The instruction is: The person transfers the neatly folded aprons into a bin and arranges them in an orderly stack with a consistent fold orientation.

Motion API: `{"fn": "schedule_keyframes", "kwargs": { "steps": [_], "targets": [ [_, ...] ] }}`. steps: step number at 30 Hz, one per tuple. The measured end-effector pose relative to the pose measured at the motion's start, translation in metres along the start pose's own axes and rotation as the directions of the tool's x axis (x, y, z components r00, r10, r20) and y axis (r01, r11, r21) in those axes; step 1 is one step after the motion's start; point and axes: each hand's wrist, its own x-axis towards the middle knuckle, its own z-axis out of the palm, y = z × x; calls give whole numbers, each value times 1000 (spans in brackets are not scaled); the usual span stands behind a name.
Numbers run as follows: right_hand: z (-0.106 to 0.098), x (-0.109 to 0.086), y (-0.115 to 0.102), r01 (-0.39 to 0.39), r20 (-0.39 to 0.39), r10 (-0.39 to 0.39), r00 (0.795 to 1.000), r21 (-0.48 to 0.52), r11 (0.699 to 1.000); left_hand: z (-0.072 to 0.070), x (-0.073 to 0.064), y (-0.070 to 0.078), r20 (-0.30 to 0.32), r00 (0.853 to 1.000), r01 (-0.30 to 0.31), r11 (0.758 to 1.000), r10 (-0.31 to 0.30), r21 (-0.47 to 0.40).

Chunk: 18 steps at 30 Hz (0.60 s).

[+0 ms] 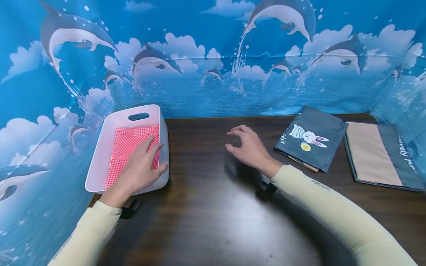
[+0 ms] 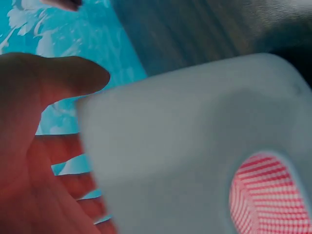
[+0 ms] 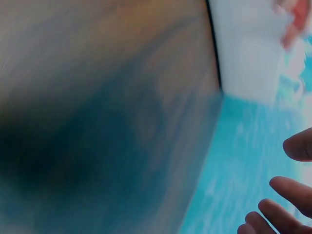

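A white plastic bin [image 1: 105, 142] with an oval handle hole stands at the left of the table, with a red-and-white checked cloth [image 1: 128, 144] folded inside it. My left hand [image 1: 138, 170] hovers over the bin, its fingers spread and holding nothing. The left wrist view shows the thumb beside the upper corner of the bin [image 2: 165, 126], and the checked cloth [image 2: 268, 195] through the handle hole. Over the middle of the table, my right hand [image 1: 250, 148] is held with fingers loosely bent and nothing between them; its fingertips [image 3: 280, 184] point toward the left side.
On the right of the dark wood table [image 1: 206, 207] lies a folded dark grey cloth item [image 1: 299, 147] with a rabbit print. Beside it is another folded dark grey and beige one [image 1: 372, 155]. A blue dolphin-print sheet [image 1: 199, 96] hangs behind the table and along its sides.
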Motion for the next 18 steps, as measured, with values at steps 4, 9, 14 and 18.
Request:
{"fn": "schedule_keyframes", "kwargs": {
  "steps": [4, 9, 14, 18],
  "targets": [
    [-28, -1, 20, -68, -46, 65, 997, -71, 995, 9, -3, -4, 31, 999, 16, 1000, -16, -4],
    [-67, -8, 49, -193, -56, 186, 981, -176, 965, 22, -6, -3, 30, 999, 24, 1000, -24, -19],
    [-101, -22, 79, -330, -64, 327, 943, -301, 895, 30, -6, -4, 3, 1000, 22, 1000, -22, -19],
    [-115, -32, 104, -404, -55, 414, 909, -366, 838, 32, -2, -3, -30, 999, 24, 999, -25, -35]
  ]
}}
